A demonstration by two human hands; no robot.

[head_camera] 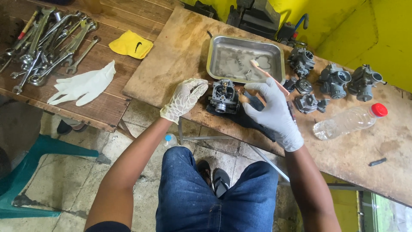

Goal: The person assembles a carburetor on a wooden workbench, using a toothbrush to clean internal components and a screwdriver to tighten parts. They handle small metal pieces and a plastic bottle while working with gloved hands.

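Observation:
A dark metal carburetor body (223, 98) rests on a black cloth (253, 121) at the near edge of a plywood board (180, 56). My left hand (184, 99), in a white patterned glove, touches the carburetor's left side. To its right, my right hand (274, 112), in a white glove, grips a toothbrush (262, 70) whose bristled head points up over the steel tray (214, 56).
Several carburetors and parts (332, 79) lie at the far right of the board, a clear plastic bottle with a red cap (349, 121) nearer. On the wooden bench at left: many wrenches (47, 41), a spare white glove (83, 85), a yellow cloth (131, 44). A teal stool (30, 163) stands below.

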